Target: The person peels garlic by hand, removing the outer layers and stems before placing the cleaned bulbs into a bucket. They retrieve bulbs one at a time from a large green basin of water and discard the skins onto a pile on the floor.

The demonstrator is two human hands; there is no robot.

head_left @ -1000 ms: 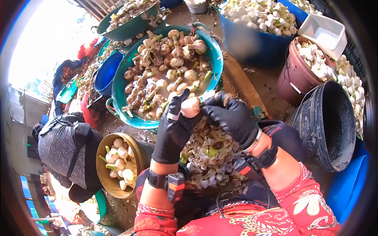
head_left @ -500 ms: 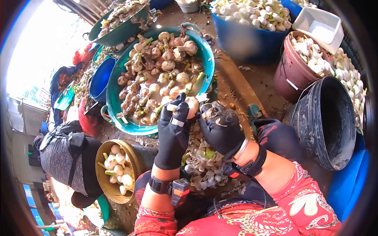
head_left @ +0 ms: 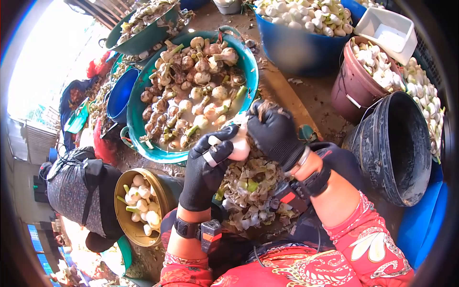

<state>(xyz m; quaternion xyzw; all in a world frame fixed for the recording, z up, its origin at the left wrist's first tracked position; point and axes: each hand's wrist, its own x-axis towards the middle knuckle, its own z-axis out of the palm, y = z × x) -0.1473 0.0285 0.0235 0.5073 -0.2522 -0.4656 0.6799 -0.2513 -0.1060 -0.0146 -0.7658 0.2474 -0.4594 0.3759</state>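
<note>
My left hand, in a black glove, is closed round a white garlic bulb. Right beside it my right hand, gloved too, pinches at the bulb's upper end, with brownish skin or root bits at its fingers. Just beyond both hands is a teal tub of unpeeled garlic bulbs in murky water. Peeled-off skins lie in a heap below my hands.
A yellowish bucket of cleaned bulbs stands at left, near a person. At right are a black bucket, a maroon bucket and a white container. A blue tub holds white garlic.
Both hands have shifted: the left has come down and nearer with the bulb, while the right has risen slightly, its fingers now over the bulb's upper end.
</note>
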